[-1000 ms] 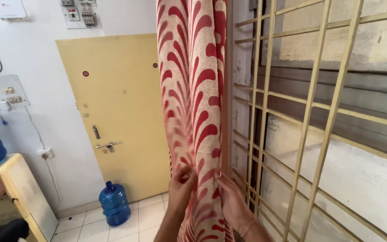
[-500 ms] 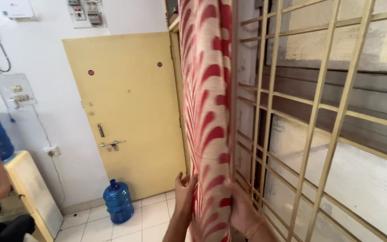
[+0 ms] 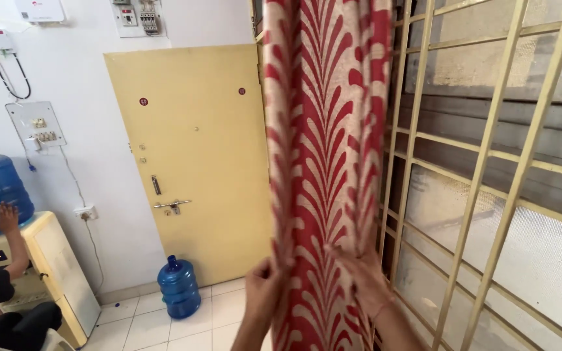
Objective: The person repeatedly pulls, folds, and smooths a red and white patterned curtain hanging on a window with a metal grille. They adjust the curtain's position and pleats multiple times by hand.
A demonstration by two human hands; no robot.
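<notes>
Gripping the red-and-cream curtain (image 3: 323,162) beside the window grille (image 3: 489,169), the left hand (image 3: 263,286) and right hand (image 3: 365,279) stay closed on its edges, the cloth spread wider than 1 second ago.

white walls (image 3: 86,78), yellow door (image 3: 196,156), pale floor tiles (image 3: 213,312), yellow window grille (image 3: 489,162), blue water jug (image 3: 179,287) on the floor, daylight outside
</notes>
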